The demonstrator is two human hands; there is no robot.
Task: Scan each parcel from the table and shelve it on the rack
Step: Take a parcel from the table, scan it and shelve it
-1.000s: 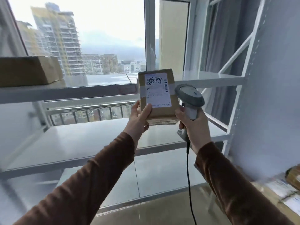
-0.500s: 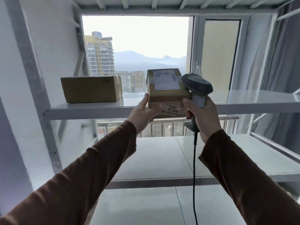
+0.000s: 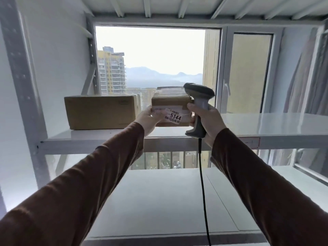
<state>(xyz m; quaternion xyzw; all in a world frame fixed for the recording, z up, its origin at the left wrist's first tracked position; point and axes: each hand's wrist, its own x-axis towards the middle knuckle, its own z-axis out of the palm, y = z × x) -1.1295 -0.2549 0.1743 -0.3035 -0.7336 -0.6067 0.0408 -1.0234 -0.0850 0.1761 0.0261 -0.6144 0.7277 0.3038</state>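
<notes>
Evidently shelving — left hand (image 3: pixel 148 119) grips the parcel (image 3: pixel 171 105) level at the upper rack shelf (image 3: pixel 266 125), beside a larger box (image 3: pixel 102 111); right hand (image 3: pixel 206 119) clutches the scanner (image 3: pixel 198 103), steadying its side.

A white sticker (image 3: pixel 173 117) on the near face of the parcel (image 3: pixel 171 103) reads "5144" in large dark digits. Under the number runs a smaller line that ends in "5元"; the characters before it are too blurred to read. To the left of the sticker, on the same face, a pale label (image 3: pixel 159 110) carries faint pinkish print that cannot be made out. The bigger box (image 3: pixel 102 111) beside it has a small dark mark near its top edge, too small to read. A reddish tag (image 3: pixel 251 142) on the shelf's front edge is illegible.
</notes>
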